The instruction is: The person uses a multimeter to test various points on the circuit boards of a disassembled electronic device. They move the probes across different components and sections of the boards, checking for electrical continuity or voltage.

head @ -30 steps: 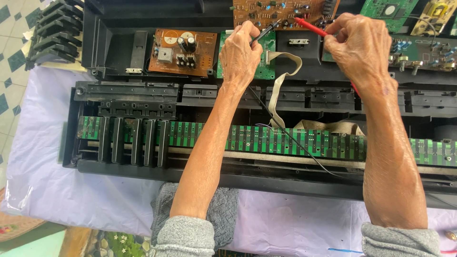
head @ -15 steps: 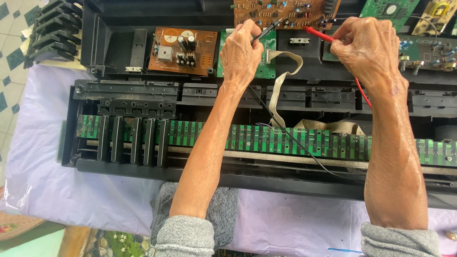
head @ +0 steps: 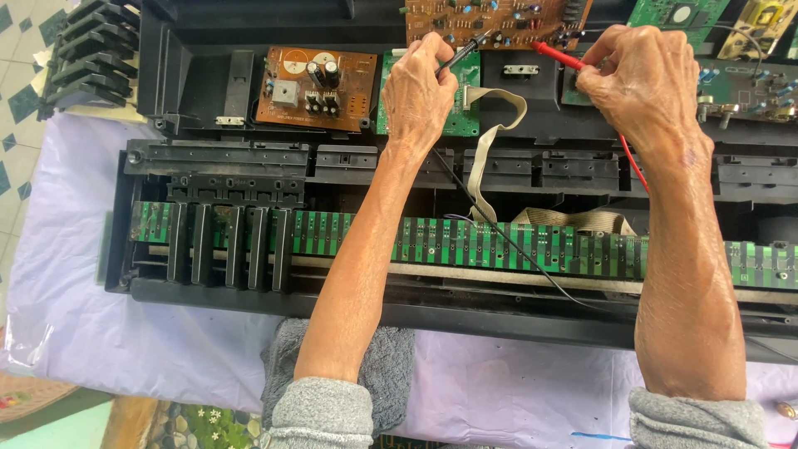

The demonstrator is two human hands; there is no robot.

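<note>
Fingers of left hand [head: 426, 91] pinching black probe [head: 462, 51], right hand [head: 640, 83] pinching red probe [head: 559, 56], tips on brown circuit board [head: 490, 18]

left hand [head: 426, 93] holds black probe [head: 462, 51], right hand [head: 640, 83] red probe [head: 559, 55], tips on brown circuit board [head: 499, 21].

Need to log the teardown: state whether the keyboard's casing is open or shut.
Open: the keyboard casing shows its bare brown circuit board and long green contact strip.
</note>
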